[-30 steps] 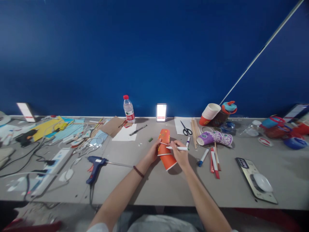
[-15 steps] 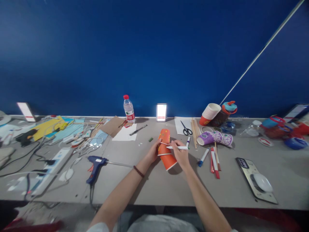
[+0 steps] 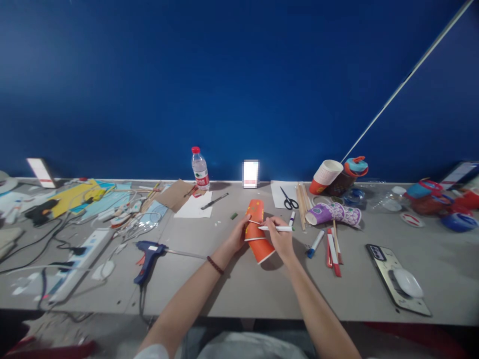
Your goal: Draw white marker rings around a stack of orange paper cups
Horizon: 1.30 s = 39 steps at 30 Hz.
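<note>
Several orange paper cups, joined end to end in a bent column, lie over the table in front of me. My left hand is closed around their left side, near the upper white rim. In my right hand is a white marker, gripped between the fingers with its tip pointing left at the orange surface. Whether the tip touches the cup I cannot tell. A second marker with a purple band lies just beyond my right hand, close to black scissors on white paper.
A blue glue gun and a power strip with cables lie to the left. A water bottle stands at the back. To the right are stacked paper cups, joined purple cups, wooden sticks, markers and a phone.
</note>
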Each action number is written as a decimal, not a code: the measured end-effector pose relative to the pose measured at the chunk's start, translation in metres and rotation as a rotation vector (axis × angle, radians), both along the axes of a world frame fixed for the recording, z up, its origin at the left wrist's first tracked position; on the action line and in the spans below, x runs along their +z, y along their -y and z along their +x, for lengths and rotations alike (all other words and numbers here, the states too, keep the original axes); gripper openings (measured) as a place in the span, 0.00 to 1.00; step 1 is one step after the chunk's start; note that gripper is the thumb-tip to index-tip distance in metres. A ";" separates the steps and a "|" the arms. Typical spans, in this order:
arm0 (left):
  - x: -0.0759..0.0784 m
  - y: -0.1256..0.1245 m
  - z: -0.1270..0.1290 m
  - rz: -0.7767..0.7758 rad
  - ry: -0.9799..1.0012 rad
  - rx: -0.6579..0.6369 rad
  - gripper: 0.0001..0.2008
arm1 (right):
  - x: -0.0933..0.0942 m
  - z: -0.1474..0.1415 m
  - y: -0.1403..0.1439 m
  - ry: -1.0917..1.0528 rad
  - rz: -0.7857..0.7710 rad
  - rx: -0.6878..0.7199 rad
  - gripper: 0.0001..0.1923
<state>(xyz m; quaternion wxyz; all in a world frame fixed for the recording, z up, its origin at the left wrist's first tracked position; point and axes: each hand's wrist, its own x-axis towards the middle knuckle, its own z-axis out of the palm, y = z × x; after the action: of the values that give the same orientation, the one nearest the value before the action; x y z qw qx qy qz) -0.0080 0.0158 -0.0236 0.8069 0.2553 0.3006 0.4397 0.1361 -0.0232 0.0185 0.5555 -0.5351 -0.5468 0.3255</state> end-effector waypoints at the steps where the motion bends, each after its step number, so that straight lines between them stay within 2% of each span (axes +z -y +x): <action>1: 0.000 0.000 0.000 -0.004 0.004 -0.003 0.22 | 0.000 0.000 0.000 0.002 0.001 0.001 0.17; 10: -0.001 -0.001 0.001 -0.016 0.005 0.011 0.18 | 0.002 -0.001 0.000 -0.028 -0.001 0.003 0.18; 18: -0.001 0.000 0.000 -0.010 -0.014 0.013 0.20 | 0.002 0.000 0.000 -0.007 -0.002 0.005 0.18; 25: -0.001 -0.001 0.001 -0.023 -0.024 0.007 0.18 | 0.001 0.002 -0.003 -0.002 -0.013 0.000 0.17; 32: 0.000 -0.001 0.002 -0.030 -0.010 0.000 0.20 | -0.003 0.003 -0.005 -0.072 -0.026 -0.005 0.18; 37: 0.002 -0.002 0.002 -0.006 0.024 0.114 0.19 | -0.003 0.002 -0.005 -0.130 0.001 -0.062 0.19; 39: 0.003 -0.003 0.002 -0.021 0.008 0.112 0.18 | -0.003 0.002 -0.004 -0.134 0.021 -0.079 0.20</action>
<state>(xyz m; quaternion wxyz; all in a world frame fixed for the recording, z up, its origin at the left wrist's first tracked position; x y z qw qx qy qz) -0.0059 0.0185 -0.0204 0.7848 0.2279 0.3156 0.4823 0.1383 -0.0188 0.0154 0.6091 -0.5272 -0.4902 0.3327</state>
